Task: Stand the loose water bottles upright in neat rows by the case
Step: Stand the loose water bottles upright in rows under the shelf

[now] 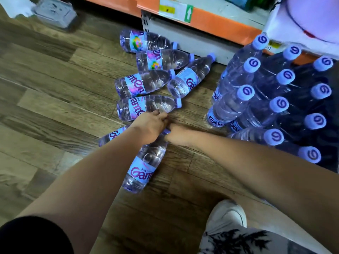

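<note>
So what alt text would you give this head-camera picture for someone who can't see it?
A person's left hand and right hand meet at the cap end of the nearest bottle, one of seven lying loose on a wood floor. To the right, upright bottles stand in rows by an orange shelf.

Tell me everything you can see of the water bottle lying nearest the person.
The nearest bottle is clear ribbed plastic, seemingly full, with a pale blue label lettered in pink. It lies on its side on the wooden floor, base toward the person, neck pointing away. The right hand curls round its purple cap end, and the left hand hides part of its shoulder.
</note>
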Tool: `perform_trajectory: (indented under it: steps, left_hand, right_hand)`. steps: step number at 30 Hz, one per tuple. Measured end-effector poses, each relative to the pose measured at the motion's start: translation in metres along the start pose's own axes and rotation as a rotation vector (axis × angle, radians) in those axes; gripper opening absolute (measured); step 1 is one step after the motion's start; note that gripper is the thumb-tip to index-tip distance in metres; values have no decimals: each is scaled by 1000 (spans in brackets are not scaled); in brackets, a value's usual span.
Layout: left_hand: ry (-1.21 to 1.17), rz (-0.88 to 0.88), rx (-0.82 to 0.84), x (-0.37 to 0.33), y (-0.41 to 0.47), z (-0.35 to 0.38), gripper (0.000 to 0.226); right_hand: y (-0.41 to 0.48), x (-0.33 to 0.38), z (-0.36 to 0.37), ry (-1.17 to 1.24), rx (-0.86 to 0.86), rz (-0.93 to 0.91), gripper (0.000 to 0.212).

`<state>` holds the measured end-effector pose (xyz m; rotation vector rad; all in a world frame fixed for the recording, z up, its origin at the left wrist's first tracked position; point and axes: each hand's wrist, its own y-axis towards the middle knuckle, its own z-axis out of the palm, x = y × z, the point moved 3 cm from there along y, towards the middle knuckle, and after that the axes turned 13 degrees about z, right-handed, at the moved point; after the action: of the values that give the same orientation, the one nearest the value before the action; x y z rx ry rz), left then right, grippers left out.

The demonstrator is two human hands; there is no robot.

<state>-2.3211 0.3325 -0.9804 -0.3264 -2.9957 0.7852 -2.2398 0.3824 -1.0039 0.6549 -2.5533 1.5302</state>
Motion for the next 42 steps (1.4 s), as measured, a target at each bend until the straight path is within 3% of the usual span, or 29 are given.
perform_trajectory:
  steps: [2, 4, 6, 10, 13, 16, 19, 27, 34, 42]
  left_hand:
    - [-32, -46, 11, -3, 3, -7, 42]
    - [-46, -75, 37, -5, 6, -11, 40]
    - [-77, -100, 45, -4, 8, -12, 39]
    - [-103, -104, 41, -9, 8, -11, 28]
    - [-87, -81, 75, -14, 7, -6, 37]
    - [-75, -83, 156, -14, 2, -8, 49]
    - [-95, -85, 219, -13, -5, -16, 45]
    - [-188, -49, 284, -4, -26, -51, 39]
    - [-262, -75, 74, 1, -35, -98, 38]
    - [-248, 0, -66, -14, -22, -129, 43]
  right_hand:
    - [0, 1, 7, 283, 47, 85, 31]
    - [2, -2, 16, 456, 77, 168, 32]
    - [5, -6, 18, 500, 58, 187, 40]
    - [1, -18, 11, 529, 79, 223, 27]
    - [-3, -22, 9, 588, 138, 206, 20]
    - [-17, -20, -3, 542, 194, 129, 20]
    - [-36, -19, -24, 485, 261, 65, 15]
    - [-77, -14, -80, 179, 118, 47, 16]
    - [-96, -34, -112, 47, -108, 107, 11]
    - [-107, -49, -125, -115, -263, 129, 25]
